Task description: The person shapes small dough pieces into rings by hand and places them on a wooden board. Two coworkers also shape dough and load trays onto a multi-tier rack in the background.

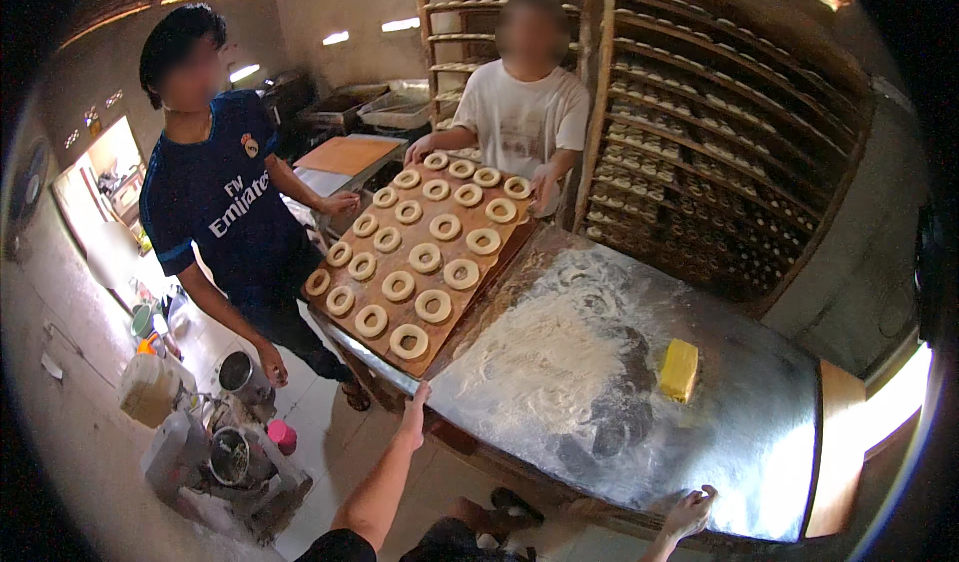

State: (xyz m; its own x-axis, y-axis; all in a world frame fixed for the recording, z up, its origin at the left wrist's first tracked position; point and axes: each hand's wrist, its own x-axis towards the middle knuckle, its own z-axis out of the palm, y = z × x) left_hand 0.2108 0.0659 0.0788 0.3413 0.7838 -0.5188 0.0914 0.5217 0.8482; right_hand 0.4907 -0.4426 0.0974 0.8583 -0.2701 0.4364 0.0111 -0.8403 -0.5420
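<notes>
My left hand (414, 412) grips the steel table's near edge (392, 370), just below the corner of a wooden board (404, 318) covered in several rows of raw dough rings (425, 257). My right hand (691, 512) is at the same edge farther right, fingers loosely bent and apart, holding nothing. Flour (539, 362) is spread over the steel top, with a yellow block (679, 370) to its right. A person in a white T-shirt (519, 122) holds the board's far end with both hands.
A person in a dark blue shirt (215, 182) stands at the table's left. Buckets (240, 377) and containers crowd the floor at left. Tall racks (719, 142) of dough pieces stand behind the table. An orange board (340, 154) lies at the back left, and a bright doorway (105, 202) is at left.
</notes>
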